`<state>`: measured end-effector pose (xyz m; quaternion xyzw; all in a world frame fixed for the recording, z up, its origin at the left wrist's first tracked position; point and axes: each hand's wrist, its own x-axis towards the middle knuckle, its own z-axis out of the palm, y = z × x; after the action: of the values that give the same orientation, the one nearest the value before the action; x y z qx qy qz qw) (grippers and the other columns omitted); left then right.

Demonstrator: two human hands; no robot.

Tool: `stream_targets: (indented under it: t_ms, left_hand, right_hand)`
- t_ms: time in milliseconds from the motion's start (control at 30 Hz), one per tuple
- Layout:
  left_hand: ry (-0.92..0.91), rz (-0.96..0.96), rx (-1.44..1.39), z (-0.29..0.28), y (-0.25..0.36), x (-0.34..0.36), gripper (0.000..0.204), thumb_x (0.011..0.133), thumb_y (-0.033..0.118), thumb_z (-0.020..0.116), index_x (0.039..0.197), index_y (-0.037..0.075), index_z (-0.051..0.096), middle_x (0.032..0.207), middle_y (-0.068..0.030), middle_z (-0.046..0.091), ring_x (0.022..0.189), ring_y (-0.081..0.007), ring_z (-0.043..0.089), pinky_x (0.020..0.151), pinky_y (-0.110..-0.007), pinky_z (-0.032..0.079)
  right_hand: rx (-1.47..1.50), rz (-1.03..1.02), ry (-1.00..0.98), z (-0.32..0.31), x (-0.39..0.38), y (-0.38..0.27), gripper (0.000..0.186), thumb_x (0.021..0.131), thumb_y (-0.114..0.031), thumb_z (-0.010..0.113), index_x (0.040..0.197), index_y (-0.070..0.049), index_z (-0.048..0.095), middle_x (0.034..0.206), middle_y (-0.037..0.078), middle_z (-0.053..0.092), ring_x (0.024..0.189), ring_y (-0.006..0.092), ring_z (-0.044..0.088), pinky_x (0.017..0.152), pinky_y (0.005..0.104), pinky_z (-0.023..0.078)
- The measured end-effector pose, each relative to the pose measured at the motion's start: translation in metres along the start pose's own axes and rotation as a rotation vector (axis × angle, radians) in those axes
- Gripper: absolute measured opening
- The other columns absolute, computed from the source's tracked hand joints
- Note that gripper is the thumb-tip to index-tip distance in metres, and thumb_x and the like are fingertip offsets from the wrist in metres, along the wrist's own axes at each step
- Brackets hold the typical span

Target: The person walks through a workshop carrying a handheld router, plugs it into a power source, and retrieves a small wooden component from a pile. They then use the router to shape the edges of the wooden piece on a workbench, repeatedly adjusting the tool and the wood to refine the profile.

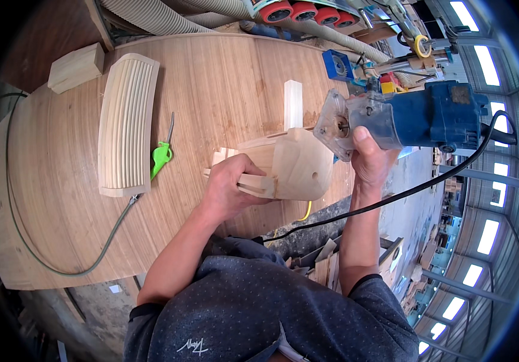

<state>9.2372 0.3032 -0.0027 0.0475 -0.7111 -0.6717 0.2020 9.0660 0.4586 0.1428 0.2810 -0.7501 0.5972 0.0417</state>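
My left hand (229, 184) is closed around the slotted end of a pale shaped wooden piece (305, 160), near the table's front edge. The piece has a rounded broad end with a small hole, pointing right. My right hand (371, 154) grips a blue handheld trim router (428, 117) with a clear base. The router lies on its side in the air, its base facing left toward the wooden piece and its bit showing in the base opening. Most of my right fingers are hidden behind the router. A black cord runs from its back end down past my right forearm.
On the wooden table (211, 78) lie a curved ribbed wooden panel (128, 123), a green air blow gun (161, 158) with its hose, a wood block (77, 67) and a short wooden bar (293, 104). A blue box (337, 65) sits at the far right edge.
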Motion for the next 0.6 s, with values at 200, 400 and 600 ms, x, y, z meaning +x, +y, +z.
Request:
stream_targets:
  t_ms: [200,400,600]
  left_hand:
    - [0.008,0.017,-0.006,0.0005,0.0000,-0.0001,0.049,0.052,0.012,0.098,0.082,0.010,0.059,0.078,-0.0018,0.064,0.070,-0.0184,0.066,0.063,-0.031,0.052]
    - [0.009,0.017,-0.003,0.0008,0.0004,-0.0005,0.048,0.053,0.013,0.098,0.082,0.010,0.060,0.078,-0.0019,0.064,0.070,-0.0181,0.066,0.063,-0.031,0.052]
    - [0.007,0.024,-0.005,-0.0002,0.0019,0.0009,0.046,0.054,0.014,0.097,0.081,0.010,0.060,0.077,-0.0038,0.064,0.071,-0.0216,0.066,0.064,-0.034,0.052]
  right_hand:
    - [-0.008,-0.001,-0.003,-0.0009,0.0006,0.0022,0.074,0.070,-0.023,0.081,0.132,0.004,0.049,0.117,0.017,0.063,0.108,0.0305,0.065,0.098,0.0442,0.051]
    - [-0.006,-0.012,0.008,0.0004,-0.0010,0.0021,0.074,0.071,-0.022,0.081,0.133,0.004,0.048,0.118,0.018,0.062,0.109,0.0307,0.065,0.099,0.0444,0.051]
    - [-0.018,-0.014,0.005,-0.0003,-0.0010,0.0027,0.074,0.071,-0.022,0.080,0.133,0.004,0.048,0.118,0.018,0.063,0.108,0.0302,0.065,0.098,0.0439,0.051]
